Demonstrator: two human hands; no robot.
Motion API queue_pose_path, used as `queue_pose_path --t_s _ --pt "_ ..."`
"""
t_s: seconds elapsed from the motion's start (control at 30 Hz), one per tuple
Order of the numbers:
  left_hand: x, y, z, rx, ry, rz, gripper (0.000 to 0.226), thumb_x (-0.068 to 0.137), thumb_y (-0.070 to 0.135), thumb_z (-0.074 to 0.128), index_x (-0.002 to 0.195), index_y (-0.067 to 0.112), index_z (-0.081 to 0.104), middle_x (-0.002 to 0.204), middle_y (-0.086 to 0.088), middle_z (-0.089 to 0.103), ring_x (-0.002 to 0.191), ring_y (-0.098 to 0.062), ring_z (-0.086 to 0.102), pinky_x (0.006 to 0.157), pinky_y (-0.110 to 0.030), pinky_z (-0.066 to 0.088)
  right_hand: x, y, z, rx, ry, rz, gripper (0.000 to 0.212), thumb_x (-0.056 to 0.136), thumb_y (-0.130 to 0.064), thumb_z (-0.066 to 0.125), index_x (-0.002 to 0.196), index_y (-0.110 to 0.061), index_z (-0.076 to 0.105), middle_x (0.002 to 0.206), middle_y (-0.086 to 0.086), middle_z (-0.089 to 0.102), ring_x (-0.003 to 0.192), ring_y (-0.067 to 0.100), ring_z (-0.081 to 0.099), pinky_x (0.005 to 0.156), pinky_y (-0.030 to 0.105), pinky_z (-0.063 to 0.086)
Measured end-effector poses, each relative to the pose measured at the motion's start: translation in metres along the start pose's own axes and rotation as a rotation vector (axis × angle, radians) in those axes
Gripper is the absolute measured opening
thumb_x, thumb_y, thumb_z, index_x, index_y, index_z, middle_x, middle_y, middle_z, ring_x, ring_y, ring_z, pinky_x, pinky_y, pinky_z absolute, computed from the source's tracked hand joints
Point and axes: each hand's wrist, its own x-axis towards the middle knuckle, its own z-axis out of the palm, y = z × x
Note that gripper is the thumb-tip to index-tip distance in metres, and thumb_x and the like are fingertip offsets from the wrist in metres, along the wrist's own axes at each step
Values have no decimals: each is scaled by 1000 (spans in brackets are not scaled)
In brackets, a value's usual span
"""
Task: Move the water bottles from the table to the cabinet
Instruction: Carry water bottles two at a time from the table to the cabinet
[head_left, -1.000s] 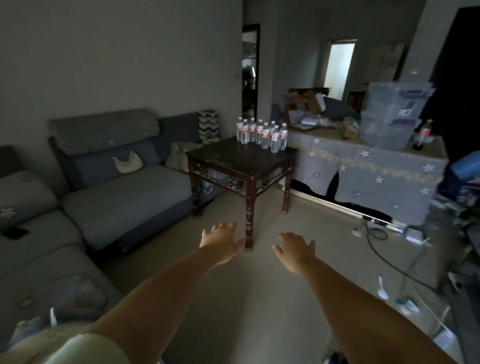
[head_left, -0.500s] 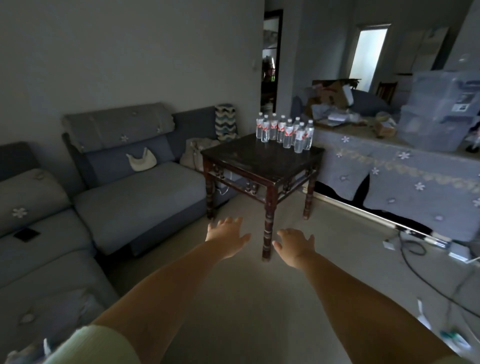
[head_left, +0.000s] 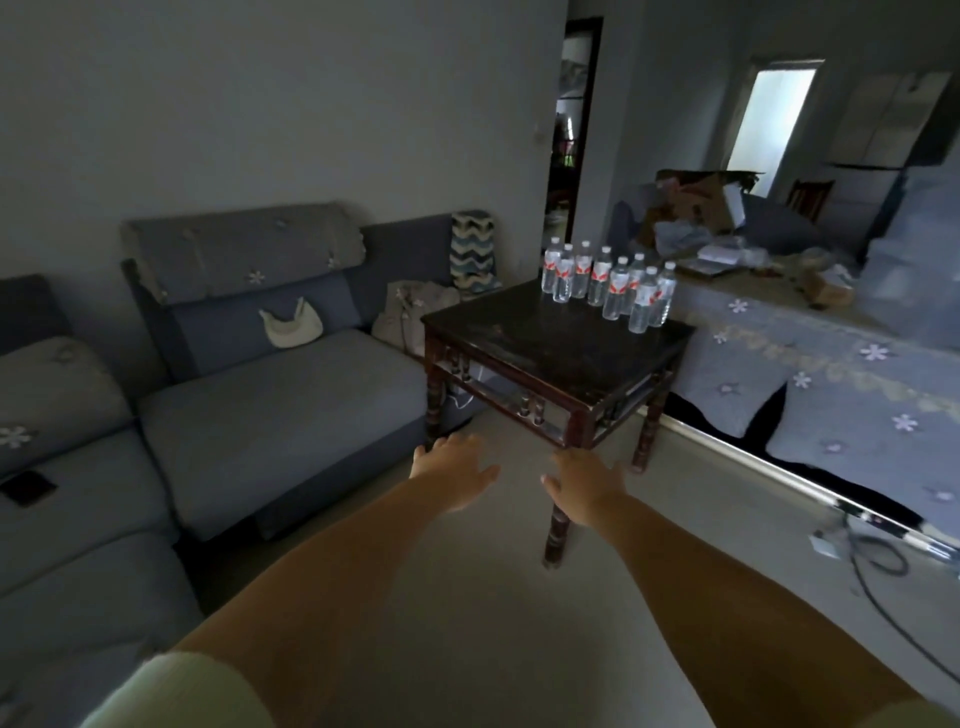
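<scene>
Both hands (head_left: 519, 480), empty with fingers spread, reach toward water bottles (head_left: 608, 286) well beyond them.

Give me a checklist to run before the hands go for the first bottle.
1. Hands free: left hand and right hand are both open and hold nothing. Ok.
2. Bottles upright: the bottles all stand in a cluster at the far edge of the table. Ok.
3. Caps on: white caps show on the bottles. Ok.
4. Within reach: the hands are short of the table's near corner, far from the bottles. Not ok; step closer.
5. Floor to the table: bare ahead; a cable lies off to the right. Ok.
6. Cabinet found: no piece in view is clearly it. Cannot tell.
</scene>
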Motion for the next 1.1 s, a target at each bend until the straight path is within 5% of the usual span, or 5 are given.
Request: queue_pose_path --t_s 0.13,0.43,0.73,1.1 --pt "49 -23 -7 -2 0 -53 55 95 48 42 143 21 35 143 -8 42 133 -29 38 111 -52 28 64 -4 2 -16 -5 -46 42 100 -43 39 133 -18 47 133 9 53 128 25 48 108 50 38" --pt "216 -25 -24 40 4 -74 57 97 49 41 146 22 31 144 -10 42 132 -31 40 108 -49 31 224 24 -13 59 33 -74 40 98 -46 40 132 -26 49 137 3 52 133 24 44 112 60 25" --pt "361 28 -27 -8 -22 65 57 93 53 43 141 23 38 144 -8 43 133 -32 40 108 -48 33 345 103 -40 106 -105 136 47 101 -46 36 143 -26 39 145 2 43 137 25 37 115 61 17" --pt "547 54 -24 56 -162 228 64 94 59 39 146 23 28 142 -7 42 129 -29 43 105 -50 38 465 179 -37 157 -34 368 46 100 -47 35 140 -26 42 143 3 44 133 26 40 114 57 24"
